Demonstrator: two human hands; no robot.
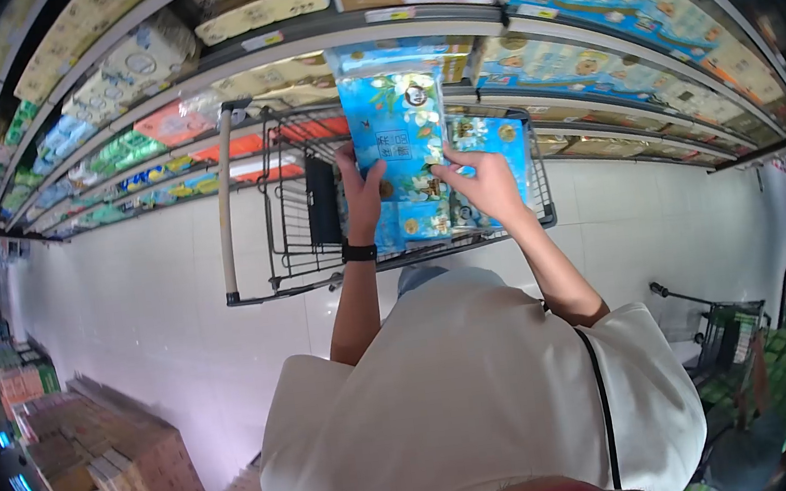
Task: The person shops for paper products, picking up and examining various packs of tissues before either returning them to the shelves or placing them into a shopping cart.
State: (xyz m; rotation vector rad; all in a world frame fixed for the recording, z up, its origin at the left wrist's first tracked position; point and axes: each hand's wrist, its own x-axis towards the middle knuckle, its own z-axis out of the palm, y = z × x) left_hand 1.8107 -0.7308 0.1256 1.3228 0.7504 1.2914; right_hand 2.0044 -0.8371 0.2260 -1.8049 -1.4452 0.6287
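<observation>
Shelves of packaged goods (586,63) curve across the whole far side of my view; below them stands a wire shopping cart (296,247), its long handle (226,206) on my left, with more blue packs (495,205) lying in it; over the cart I have the blue floral pack (388,115), upright in my view, between my two hands; I cannot tell whether its lower end touches the packs beneath.

My left hand (364,190) is partly open, curved round the left edge, thumb laid on the printed front and fingers reaching behind; a black band (359,251) circles that wrist; my right hand (482,177) is partly open too, at the right edge, with the thumb and fingers close together on the lower part of that side.

The pack is a tall, flat-looking block in glossy wrap, bright blue, with white blossoms and green leaves down its right side; near the top right sits a dark round emblem (416,95); at mid-height there is a thin-lined frame of Chinese characters (393,145), too small for me to read surely; small price labels (389,15) line the shelf edge, their print unreadable.
</observation>
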